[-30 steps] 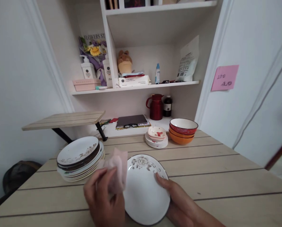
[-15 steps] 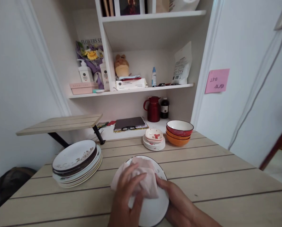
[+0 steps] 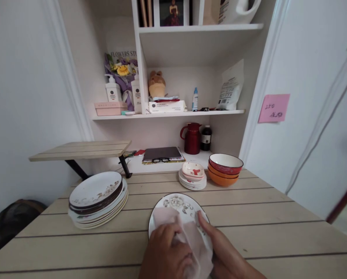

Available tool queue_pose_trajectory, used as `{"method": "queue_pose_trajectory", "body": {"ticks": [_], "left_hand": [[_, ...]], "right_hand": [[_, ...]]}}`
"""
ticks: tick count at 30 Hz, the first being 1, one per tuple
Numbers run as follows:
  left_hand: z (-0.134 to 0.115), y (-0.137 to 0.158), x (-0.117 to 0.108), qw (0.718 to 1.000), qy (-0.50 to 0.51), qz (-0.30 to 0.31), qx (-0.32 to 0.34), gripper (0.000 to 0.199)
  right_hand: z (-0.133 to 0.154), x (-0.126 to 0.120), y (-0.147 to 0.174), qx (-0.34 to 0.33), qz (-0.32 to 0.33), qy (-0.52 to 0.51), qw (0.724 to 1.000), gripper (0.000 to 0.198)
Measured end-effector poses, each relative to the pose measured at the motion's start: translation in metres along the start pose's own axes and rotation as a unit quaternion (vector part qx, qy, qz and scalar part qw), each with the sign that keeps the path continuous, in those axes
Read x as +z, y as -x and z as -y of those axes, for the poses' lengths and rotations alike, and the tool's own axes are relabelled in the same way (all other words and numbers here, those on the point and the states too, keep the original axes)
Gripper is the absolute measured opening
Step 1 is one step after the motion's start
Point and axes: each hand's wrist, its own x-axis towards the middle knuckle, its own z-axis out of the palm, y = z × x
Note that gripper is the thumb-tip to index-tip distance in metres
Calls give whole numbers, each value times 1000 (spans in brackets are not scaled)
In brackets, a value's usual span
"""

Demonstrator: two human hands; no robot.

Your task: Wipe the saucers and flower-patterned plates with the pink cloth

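A white plate (image 3: 158, 203) with a dark rim and a grey flower pattern is held above the front of the table. My right hand (image 3: 224, 248) grips its right edge, thumb on the upper face and fingers underneath. On the plate's lower part lies a pale pink cloth (image 3: 198, 240). My left hand (image 3: 166, 250) presses this cloth against the plate, its fingers curled into the folds. The cloth hides much of the plate's lower half.
To the left stands a stack of large plates (image 3: 96, 190) beside a small raised wooden stand (image 3: 83, 149). Further back are small plates (image 3: 192, 184) bearing little dishes (image 3: 193, 170), and stacked bowls (image 3: 225, 170). A red jug (image 3: 192, 139) stands behind them, below the shelves.
My left hand has slid the cloth down toward the plate's near side, and its fingers have curled in more. The flower pattern at the far edge now shows. The camera view has shifted slightly.
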Motion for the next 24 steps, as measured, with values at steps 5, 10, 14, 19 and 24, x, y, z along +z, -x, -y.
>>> {"method": "queue_pose_trajectory", "body": {"ticks": [5, 10, 14, 19, 24], "left_hand": [[7, 5, -1, 995, -12, 6, -104, 30], [0, 2, 1, 993, 115, 33, -6, 30], [3, -1, 8, 995, 21, 38, 90, 21], [14, 1, 1, 987, -147, -46, 50, 42], [26, 8, 8, 959, -253, -127, 33, 26]], "right_hand": [[1, 1, -2, -5, 0, -12, 1000, 51], [0, 1, 2, 38, -3, 10, 999, 53], [-2, 0, 4, 66, -11, 18, 998, 53], [-5, 0, 1, 35, 45, -16, 998, 48], [3, -7, -6, 36, 51, -97, 993, 54]]}}
